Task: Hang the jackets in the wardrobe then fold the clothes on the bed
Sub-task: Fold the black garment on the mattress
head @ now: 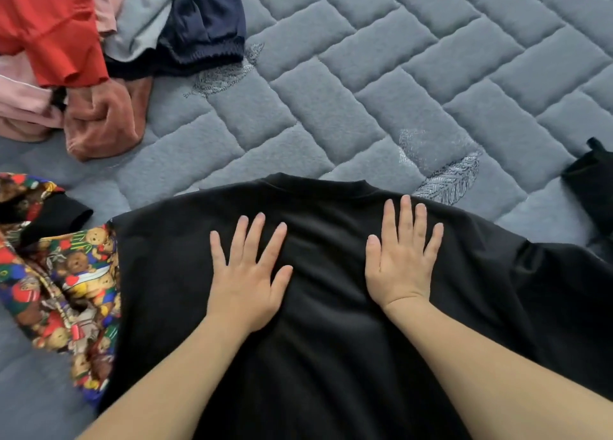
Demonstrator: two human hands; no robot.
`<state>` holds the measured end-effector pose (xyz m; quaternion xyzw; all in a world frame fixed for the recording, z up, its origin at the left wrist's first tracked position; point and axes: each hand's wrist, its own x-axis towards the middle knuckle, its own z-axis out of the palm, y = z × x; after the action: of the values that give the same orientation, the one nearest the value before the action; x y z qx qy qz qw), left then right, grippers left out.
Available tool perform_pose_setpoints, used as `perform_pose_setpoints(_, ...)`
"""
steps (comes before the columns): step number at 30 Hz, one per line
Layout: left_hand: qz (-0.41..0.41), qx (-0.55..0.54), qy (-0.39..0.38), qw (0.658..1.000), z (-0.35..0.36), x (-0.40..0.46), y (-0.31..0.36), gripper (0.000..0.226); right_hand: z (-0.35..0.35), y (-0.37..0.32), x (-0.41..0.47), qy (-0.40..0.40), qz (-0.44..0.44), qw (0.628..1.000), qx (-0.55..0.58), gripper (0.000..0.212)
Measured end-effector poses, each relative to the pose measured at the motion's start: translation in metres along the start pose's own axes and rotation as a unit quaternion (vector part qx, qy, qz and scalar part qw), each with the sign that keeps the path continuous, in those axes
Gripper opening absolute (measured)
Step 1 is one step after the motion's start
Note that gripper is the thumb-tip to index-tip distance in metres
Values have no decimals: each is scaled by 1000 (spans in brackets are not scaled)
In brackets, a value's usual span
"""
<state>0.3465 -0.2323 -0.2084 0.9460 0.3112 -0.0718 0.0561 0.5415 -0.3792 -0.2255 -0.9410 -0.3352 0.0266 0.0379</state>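
A black T-shirt (pixel 325 323) lies spread flat on the grey quilted bed (pixel 414 84), its collar pointing away from me. My left hand (pixel 247 273) rests palm down on the shirt left of centre, fingers spread. My right hand (pixel 403 257) lies flat on it just below the collar on the right, fingers apart. Neither hand grips any cloth.
A bear-print garment (pixel 66 283) with a black cuff lies at the shirt's left edge. A pile at the top left holds red (pixel 49 25), pink, grey, navy (pixel 205 25) and rust-brown (pixel 102 121) clothes. Another black item (pixel 590 187) sits at the right edge.
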Motion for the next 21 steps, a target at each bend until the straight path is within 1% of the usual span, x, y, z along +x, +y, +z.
perform_pose_setpoints(3,-104,24,-28,994,-2,22,9,63,-6,-2,-2,-12,-1,1000,6,65)
perform_pose_setpoints(5,-186,-5,-49,981,-9,32,26,60,-16,-1,-1,-43,-22,998,38,64)
perform_pose_setpoints(6,-237,-44,-61,969,-15,35,40,59,-25,5,3,-60,-43,993,92,62)
perform_pose_setpoints(7,-288,-90,-68,951,-23,37,55,59,-38,18,9,-76,-66,979,175,57)
perform_pose_setpoints(8,-322,-137,-64,935,-31,36,72,61,-54,37,19,-74,-83,955,276,48)
perform_pose_setpoints(9,-317,-161,-39,934,-37,35,100,64,-73,72,26,-35,-79,931,354,38)
perform_pose_setpoints(10,-277,-164,7,947,-40,31,123,67,-90,102,36,22,-59,925,375,31)
perform_pose_setpoints(11,-213,-167,52,961,-44,26,148,67,-106,133,47,89,-28,930,356,30)
perform_pose_setpoints(12,-135,-174,75,973,-47,20,184,65,-121,173,55,142,18,940,310,32)
perform_pose_setpoints(13,-57,-183,68,979,-48,17,222,63,-132,211,61,169,85,948,258,35)
perform_pose_setpoints(14,9,-185,37,982,-47,17,259,60,-139,248,66,165,166,947,220,39)
perform_pose_setpoints(15,55,-181,-8,982,-45,21,295,59,-143,282,70,135,260,934,205,43)
perform_pose_setpoints(16,81,-171,-48,981,-45,29,325,60,-142,312,70,80,363,898,237,49)
perform_pose_setpoints(17,92,-158,-75,980,-46,39,348,62,-138,335,69,19,440,840,317,54)
perform_pose_setpoints(18,95,-145,-97,980,-45,50,365,66,-133,353,66,-35,477,776,410,56)
perform_pose_setpoints(19,99,-128,-113,980,-45,62,376,70,-128,366,61,-74,489,737,461,56)
perform_pose_setpoints(20,109,-105,-125,981,-45,71,382,72,-123,376,56,-108,486,731,466,56)
perform_pose_setpoints(21,124,-74,-134,980,-46,79,386,70,-119,383,53,-132,470,743,458,55)
